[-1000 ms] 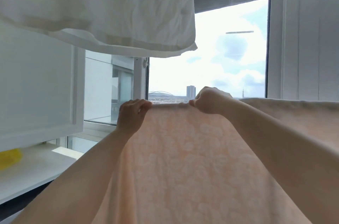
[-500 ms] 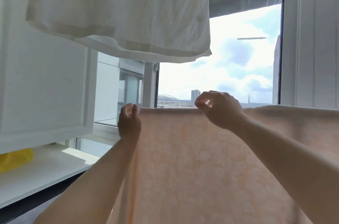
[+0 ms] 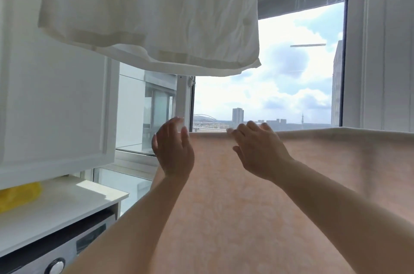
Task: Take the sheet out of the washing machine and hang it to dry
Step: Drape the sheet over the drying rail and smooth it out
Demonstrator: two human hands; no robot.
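Note:
A peach patterned sheet point(image 3: 257, 195) hangs draped over a line or rail, its folded top edge running level across the view from the middle to the right side. My left hand point(image 3: 173, 150) is raised at the sheet's left edge, fingers straight and spread, holding nothing. My right hand point(image 3: 257, 150) is up just below the top edge, fingers relaxed and apart; whether it touches the cloth I cannot tell.
A white garment point(image 3: 152, 16) hangs overhead, close above the hands. A white cabinet door point(image 3: 51, 105) stands at the left. Below it are a white counter point(image 3: 56, 206) with a yellow object point(image 3: 18, 195) and the washing machine point(image 3: 56, 253). A window point(image 3: 268, 94) is behind the sheet.
Both hands gripped the sheet's top edge a second ago; they have let go and now hold their fingers open. The sheet stays hanging.

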